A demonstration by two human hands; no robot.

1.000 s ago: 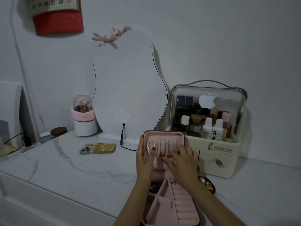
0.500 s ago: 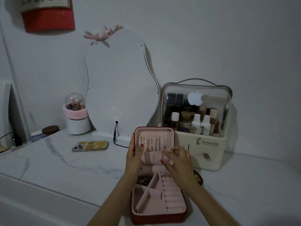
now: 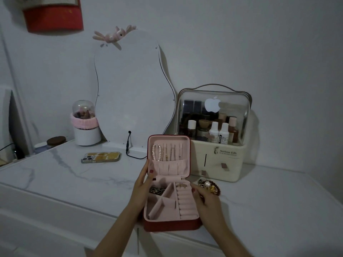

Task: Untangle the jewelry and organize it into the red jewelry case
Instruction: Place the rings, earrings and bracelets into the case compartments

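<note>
Clearly the left hand grips the red jewelry case to steady it; just beyond the right hand, fingers loosely curled, empty, lie beaded bracelets.

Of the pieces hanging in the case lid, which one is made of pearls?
The pearl bracelet, leftmost in the lid of the red jewelry case; the pieces to its right are thin chains.
</note>
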